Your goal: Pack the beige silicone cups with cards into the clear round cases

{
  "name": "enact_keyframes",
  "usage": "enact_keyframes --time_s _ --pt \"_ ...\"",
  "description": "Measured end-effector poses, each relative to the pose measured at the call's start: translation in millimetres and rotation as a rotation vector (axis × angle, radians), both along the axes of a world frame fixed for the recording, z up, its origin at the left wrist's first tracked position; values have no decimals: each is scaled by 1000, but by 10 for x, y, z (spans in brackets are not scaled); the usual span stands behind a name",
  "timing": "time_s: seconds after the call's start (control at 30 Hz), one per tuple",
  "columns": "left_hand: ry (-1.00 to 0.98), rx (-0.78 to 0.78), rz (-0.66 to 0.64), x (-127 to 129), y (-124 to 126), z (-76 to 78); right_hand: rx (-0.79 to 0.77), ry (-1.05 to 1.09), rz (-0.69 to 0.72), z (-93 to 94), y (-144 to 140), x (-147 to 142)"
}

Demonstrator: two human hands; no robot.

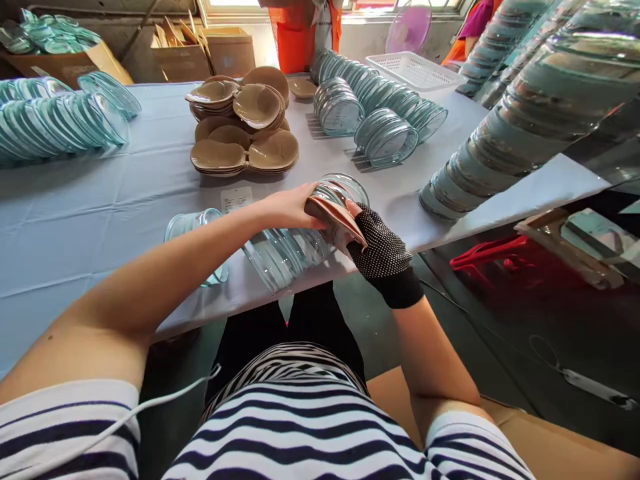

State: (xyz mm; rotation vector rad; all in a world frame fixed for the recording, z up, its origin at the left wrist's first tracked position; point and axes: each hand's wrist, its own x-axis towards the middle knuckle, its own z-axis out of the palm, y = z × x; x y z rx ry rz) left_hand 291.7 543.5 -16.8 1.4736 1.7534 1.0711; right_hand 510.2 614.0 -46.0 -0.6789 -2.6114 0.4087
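Note:
Near the table's front edge, a tan stick-on bra (336, 217) is folded between my two hands. My left hand (295, 205) grips its upper left side from above, the fingers partly hidden. My right hand (381, 245), in a black dotted fingerless glove, holds its right end with the thumb on top. Right behind and beneath the bra lie clear plastic round cases (287, 257) in a leaning row. More clear cases (193, 230) sit partly behind my left forearm. Farther back, stacks of tan bras (245, 157) lie cup on cup.
Rows of clear cases (373, 83) stand at the back right, and others (60, 123) at the far left. Tall leaning stacks of cases (505, 140) rise on the right. A white basket (415, 70), a small label (237, 199) and cardboard boxes (227, 52) are also in view.

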Motion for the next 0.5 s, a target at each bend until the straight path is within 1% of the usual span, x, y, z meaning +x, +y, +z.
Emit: enact_keyframes --time_s 0.1,0.17,0.23,0.3,0.37,0.4,0.43,0.5 --pt "-66 -11 46 -28 9 -41 -82 103 83 -147 -49 -45" --pt "-108 -14 58 -55 20 -90 -104 112 99 -209 -58 -118" --pt "-137 7 87 -77 29 -135 -68 93 48 -234 -46 -225" --pt "-193 36 155 -88 31 -155 17 52 -46 -234 -28 -318" --pt "-257 41 228 -90 22 -141 81 28 -130 -222 -19 -335" --pt "-258 25 241 -89 14 -124 87 19 -138 -216 -19 -308" --pt "-220 -3 223 -86 4 -102 81 14 -131 -211 -20 -262" --pt "-23 -83 108 -81 -17 -54 73 13 -110 -215 -16 -157"
